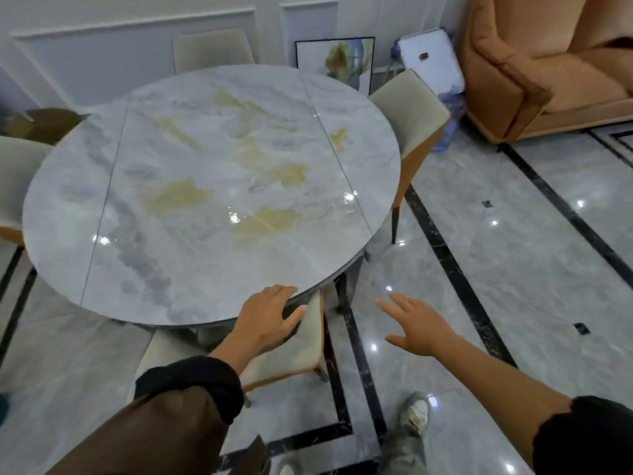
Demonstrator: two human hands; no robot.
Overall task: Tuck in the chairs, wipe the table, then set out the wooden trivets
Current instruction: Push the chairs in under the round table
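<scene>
Left hand (267,318) rests on the near chair (308,337) at the table (191,255) rim; right hand (416,329) hangs open.
The left fingers (282,291) lie straight and loosely spread, gripping nothing, their tips at the round marble table's edge. The thumb splays over the chair's cream back, which stands right under the palm, tucked against the table. The right fingers (394,303) are fanned apart and hold nothing, to the right of that chair, above the grey floor (513,269). Across the table from the left fingertips stands a far chair (212,49). Beyond the right fingertips a side chair (407,111) sits against the rim.
</scene>
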